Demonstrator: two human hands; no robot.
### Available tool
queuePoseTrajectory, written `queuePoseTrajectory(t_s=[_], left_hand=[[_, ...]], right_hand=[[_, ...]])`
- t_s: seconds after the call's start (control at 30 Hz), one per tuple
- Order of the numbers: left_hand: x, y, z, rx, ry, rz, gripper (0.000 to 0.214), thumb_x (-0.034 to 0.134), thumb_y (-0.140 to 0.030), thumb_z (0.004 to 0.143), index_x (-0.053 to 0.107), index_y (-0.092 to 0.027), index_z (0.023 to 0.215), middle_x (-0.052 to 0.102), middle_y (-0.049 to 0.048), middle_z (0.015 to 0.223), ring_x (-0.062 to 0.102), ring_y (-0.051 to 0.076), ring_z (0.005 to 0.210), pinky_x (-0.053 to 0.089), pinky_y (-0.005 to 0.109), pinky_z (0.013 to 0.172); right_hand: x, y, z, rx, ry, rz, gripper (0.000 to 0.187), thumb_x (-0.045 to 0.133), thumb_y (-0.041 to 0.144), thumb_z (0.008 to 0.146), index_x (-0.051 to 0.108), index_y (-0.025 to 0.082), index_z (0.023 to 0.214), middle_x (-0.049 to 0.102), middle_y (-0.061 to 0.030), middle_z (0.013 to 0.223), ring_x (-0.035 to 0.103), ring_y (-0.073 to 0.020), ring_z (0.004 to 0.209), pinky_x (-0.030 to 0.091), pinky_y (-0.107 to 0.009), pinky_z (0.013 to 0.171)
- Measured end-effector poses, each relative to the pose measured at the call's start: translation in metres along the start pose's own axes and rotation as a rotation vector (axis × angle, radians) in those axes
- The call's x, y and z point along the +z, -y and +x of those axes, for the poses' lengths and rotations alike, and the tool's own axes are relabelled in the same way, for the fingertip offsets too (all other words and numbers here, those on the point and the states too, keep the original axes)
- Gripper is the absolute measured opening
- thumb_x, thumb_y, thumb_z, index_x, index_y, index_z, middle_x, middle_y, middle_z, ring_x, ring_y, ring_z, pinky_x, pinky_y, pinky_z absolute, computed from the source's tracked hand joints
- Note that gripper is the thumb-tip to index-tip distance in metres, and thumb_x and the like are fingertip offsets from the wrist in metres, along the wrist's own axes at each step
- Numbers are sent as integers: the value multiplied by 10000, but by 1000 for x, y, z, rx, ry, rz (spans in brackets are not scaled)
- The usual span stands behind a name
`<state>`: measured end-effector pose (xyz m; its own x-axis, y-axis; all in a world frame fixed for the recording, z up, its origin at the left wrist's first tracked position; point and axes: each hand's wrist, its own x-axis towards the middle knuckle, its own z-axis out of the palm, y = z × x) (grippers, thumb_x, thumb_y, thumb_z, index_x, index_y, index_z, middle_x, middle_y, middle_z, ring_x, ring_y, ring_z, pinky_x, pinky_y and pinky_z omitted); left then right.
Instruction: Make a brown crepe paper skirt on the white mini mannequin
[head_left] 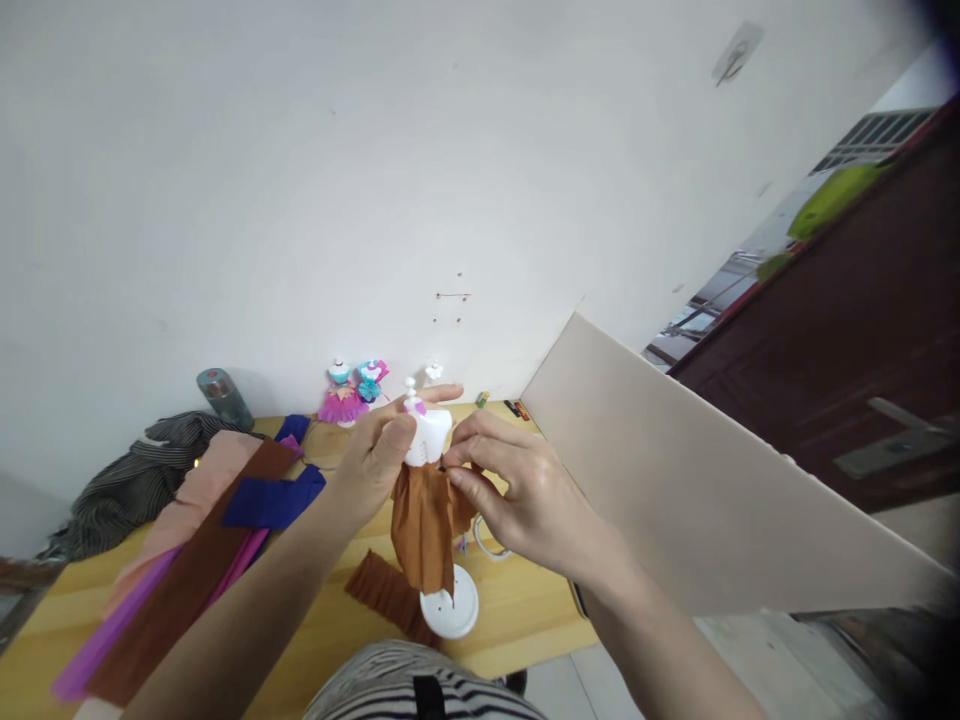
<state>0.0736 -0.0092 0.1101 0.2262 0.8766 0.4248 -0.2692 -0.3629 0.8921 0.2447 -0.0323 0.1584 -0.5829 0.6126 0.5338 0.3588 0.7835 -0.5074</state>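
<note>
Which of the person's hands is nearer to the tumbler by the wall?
Left. The left hand is right of the tumbler, gripping the small white mannequin; the right hand is farther right, at the waist of its brown skirt.

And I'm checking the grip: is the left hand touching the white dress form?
Touching. The head view shows the left hand gripping the white dress form, its thumb against the form's side.

The pale, dark-striped garment carries a black vertical strip.

White mannequin, orange-brown skirt — blue strip, pale-striped dark cloth.
</note>
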Motion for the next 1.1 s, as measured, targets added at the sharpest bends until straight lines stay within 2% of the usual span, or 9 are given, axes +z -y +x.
queuePoseTrajectory(t_s=[0.17, 0.27, 0.37, 0.47, 0.53, 0.77, 0.87, 0.97, 1.1], left_hand=[[-1, 0, -2, 0, 29, -11, 653, 393, -640, 847, 610, -141, 1209, 695, 106, 876, 597, 167, 727, 415, 269, 566], [-2, -1, -3, 8, 28, 17, 626, 396, -623, 857, 610, -149, 1206, 696, 117, 951, 612, 189, 806, 434, 280, 608], [-2, -6, -3, 73, -7, 108, 590, 406, -599, 864, 633, -153, 1177, 682, 130, 1077, 601, 239, 964, 461, 330, 756], [-1, -13, -4, 168, -29, 242, 536, 397, -562, 884, 652, -174, 1151, 646, 126, 1198, 564, 264, 1092, 406, 383, 944], [-2, -16, -4, 208, -13, 299, 510, 391, -546, 892, 658, -189, 1139, 630, 121, 1238, 555, 261, 1125, 379, 390, 989], [-3, -13, -3, 239, -6, 295, 486, 378, -524, 905, 678, -190, 1093, 654, 120, 1202, 564, 249, 1125, 386, 388, 999], [-2, -12, -3, 222, -18, 282, 477, 374, -511, 911, 669, -195, 1113, 654, 118, 1197, 560, 250, 1124, 391, 398, 993], [-2, -13, -3, 202, -26, 280, 453, 373, -488, 919, 659, -213, 1137, 659, 110, 1186, 547, 250, 1134, 379, 416, 1003], [-2, -12, -3, 201, -25, 252, 476, 378, -515, 907, 667, -211, 1131, 677, 120, 1133, 552, 259, 1115, 388, 421, 984]], right_hand=[[0, 3, 0, -21, -5, -12, 150, 472, 63, 853, 593, 121, 786, 571, -87, 830, 546, -162, 766, 470, -304, 649], [0, 6, 0, -29, -27, -33, 133, 486, 51, 831, 591, 115, 779, 569, -83, 812, 546, -158, 746, 467, -296, 639], [2, 7, 1, -22, -57, -54, 140, 477, 45, 828, 593, 108, 783, 563, -81, 788, 533, -148, 709, 461, -281, 607], [5, 7, 1, -20, -85, -81, 140, 472, 53, 829, 593, 108, 785, 561, -81, 779, 524, -149, 697, 455, -279, 592], [5, 7, 1, -10, -86, -89, 138, 472, 62, 831, 590, 111, 779, 560, -82, 781, 522, -149, 698, 451, -281, 591], [4, 6, 2, -18, -73, -50, 129, 477, 58, 809, 587, 117, 777, 562, -76, 776, 523, -152, 705, 454, -281, 597], [4, 6, 1, -8, -70, -35, 58, 542, 114, 799, 592, 119, 828, 559, -72, 804, 525, -152, 697, 468, -291, 596], [4, 5, 0, 5, -63, -31, 86, 585, 158, 790, 590, 123, 869, 554, -73, 828, 526, -153, 694, 480, -301, 601], [4, 4, -1, -10, -52, -55, 108, 518, 106, 796, 591, 123, 873, 551, -76, 828, 527, -157, 714, 482, -304, 619]])
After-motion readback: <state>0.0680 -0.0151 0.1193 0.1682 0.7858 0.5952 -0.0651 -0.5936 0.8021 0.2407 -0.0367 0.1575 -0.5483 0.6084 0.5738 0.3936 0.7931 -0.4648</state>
